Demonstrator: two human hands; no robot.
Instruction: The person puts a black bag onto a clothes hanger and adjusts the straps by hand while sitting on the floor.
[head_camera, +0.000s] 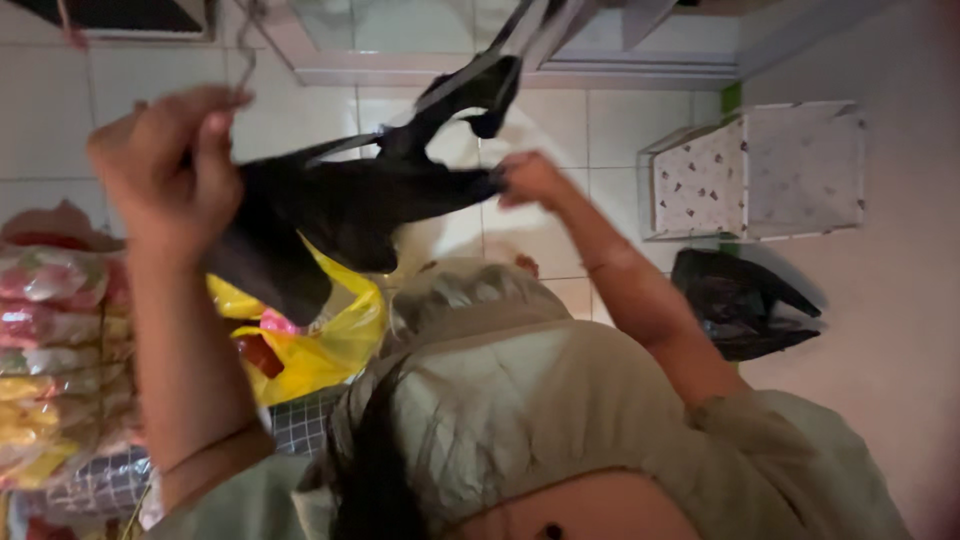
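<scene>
**Dark cloth held up between two raised hands**

Up at the left, the left hand is closing into a fist around one end of a black garment, with what looks like a thin hanger hook rising above the knuckles, though blur makes that uncertain. Below it, at the left edge, packets in pink and yellow wrapping are sitting stacked, and a yellow plastic bag is hanging just beside the cloth's lower edge. Across the middle, the garment is sagging and folding between the hands, so it is probably soft, light and limp; gripping it by its edges or straps seems the surest hold. Further right, the right hand is pinching the garment's other end with fingers nearly shut. Far right, a patterned box is standing near a black bag on the tiled floor.
</scene>
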